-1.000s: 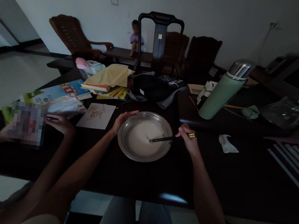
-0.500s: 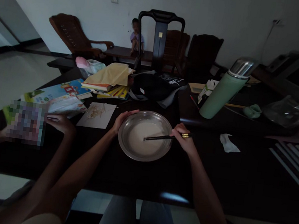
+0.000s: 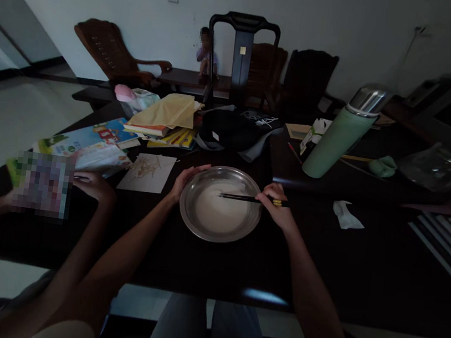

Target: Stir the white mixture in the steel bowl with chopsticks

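A shallow metal bowl (image 3: 185, 216) stands on the dark table, with a milky white liquid (image 3: 219, 215) in it. My left hand (image 3: 185, 181) grips the bowl's left rim, its fingers along the far outer side. In my closed right hand (image 3: 276, 204), over the bowl's right rim, is a pair of black chopsticks (image 3: 242, 197) with gold bands. Their tips reach into the liquid near the middle of the bowl. Left of my left hand lies a white sheet (image 3: 156, 180) with several thin pale sticks on it.
A green thermos (image 3: 336, 142) stands at the back right, near a crumpled tissue (image 3: 347, 215). Books and a yellow envelope (image 3: 166, 110) are piled behind, beside a black cloth bag (image 3: 231, 128). At left, another person's hand (image 3: 95, 185) is by a blurred item. Someone sits on the far bench.
The chopstick tips have moved away from me through the liquid, and the chopsticks now lie more nearly level across the view. My left hand stays on the rim.
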Demonstrator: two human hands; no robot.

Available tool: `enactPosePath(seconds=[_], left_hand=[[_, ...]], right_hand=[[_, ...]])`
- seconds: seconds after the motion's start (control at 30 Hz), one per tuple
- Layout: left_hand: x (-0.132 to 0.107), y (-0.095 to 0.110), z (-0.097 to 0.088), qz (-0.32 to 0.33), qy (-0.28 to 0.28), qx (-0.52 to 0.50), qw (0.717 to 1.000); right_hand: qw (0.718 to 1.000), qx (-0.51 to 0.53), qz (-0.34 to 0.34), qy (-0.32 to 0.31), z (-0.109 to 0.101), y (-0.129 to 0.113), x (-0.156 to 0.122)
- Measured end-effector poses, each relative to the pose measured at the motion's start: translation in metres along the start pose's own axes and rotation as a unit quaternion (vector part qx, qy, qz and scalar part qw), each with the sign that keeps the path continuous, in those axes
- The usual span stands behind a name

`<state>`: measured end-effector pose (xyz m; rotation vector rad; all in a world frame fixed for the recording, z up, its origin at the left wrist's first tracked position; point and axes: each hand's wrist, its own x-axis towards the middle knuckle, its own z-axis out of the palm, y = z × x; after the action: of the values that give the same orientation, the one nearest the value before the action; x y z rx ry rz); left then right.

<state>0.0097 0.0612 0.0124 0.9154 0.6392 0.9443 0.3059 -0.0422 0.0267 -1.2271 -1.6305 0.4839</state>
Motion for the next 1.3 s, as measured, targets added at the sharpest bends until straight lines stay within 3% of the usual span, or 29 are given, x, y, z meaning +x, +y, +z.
enactPosePath(seconds=[0.13, 0.3, 0.5, 0.7, 0.9, 1.1, 1.3], left_hand=[[0.001, -0.001, 0.002, -0.005, 0.002, 0.005, 1.0], [0.0, 0.0, 0.001, -0.005, 0.002, -0.002, 1.0], [0.0, 0.0, 0.002, -0.008, 0.001, -0.005, 1.0], [0.001, 0.0, 0.001, -0.003, 0.002, 0.002, 1.0], [-0.001, 0.001, 0.003, -0.004, 0.007, 0.001, 1.0], [0.0, 0.001, 0.004, -0.007, 0.01, -0.004, 1.0], [-0.001, 0.001, 0.004, -0.007, 0.011, -0.005, 1.0]], right_hand=[[0.998, 0.043, 0.014, 0.052, -0.009, 0.0, -0.001], [1.0, 0.008, -0.002, -0.027, 0.001, -0.002, -0.001], [0.999, 0.012, 0.01, 0.049, -0.009, 0.005, 0.0], [0.999, 0.002, -0.017, -0.035, 0.002, 0.0, -0.001], [0.999, 0.022, 0.005, 0.047, -0.007, 0.003, -0.001], [0.999, -0.012, -0.019, -0.031, 0.001, 0.001, -0.001], [0.999, 0.014, -0.006, 0.035, -0.007, 0.004, -0.001]])
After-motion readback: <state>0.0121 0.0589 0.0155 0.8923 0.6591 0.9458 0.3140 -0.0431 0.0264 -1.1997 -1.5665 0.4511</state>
